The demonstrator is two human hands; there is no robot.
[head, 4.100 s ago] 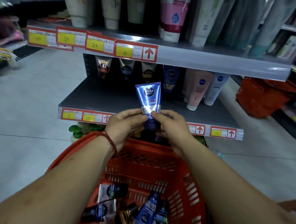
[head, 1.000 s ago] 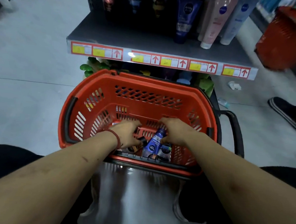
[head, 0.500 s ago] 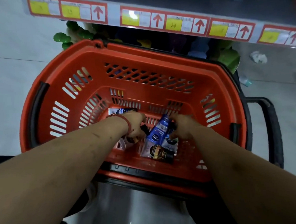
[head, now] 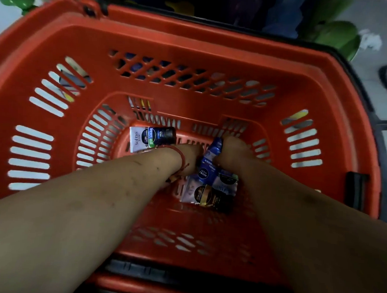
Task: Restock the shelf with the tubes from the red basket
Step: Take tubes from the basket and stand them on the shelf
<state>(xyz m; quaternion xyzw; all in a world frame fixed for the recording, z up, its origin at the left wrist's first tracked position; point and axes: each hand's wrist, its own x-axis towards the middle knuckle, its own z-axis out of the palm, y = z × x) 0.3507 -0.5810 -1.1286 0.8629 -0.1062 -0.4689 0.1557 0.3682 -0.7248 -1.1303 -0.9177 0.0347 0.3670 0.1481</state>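
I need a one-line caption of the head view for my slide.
In the red basket, the right hand grips the blue tube by its cap end, the left hand beside it.

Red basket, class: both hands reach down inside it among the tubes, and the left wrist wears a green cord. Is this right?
Not quite. The head view shows the cord on the left wrist is red, not green. The rest stands: the left hand and the right hand both reach down inside the red basket among the tubes.
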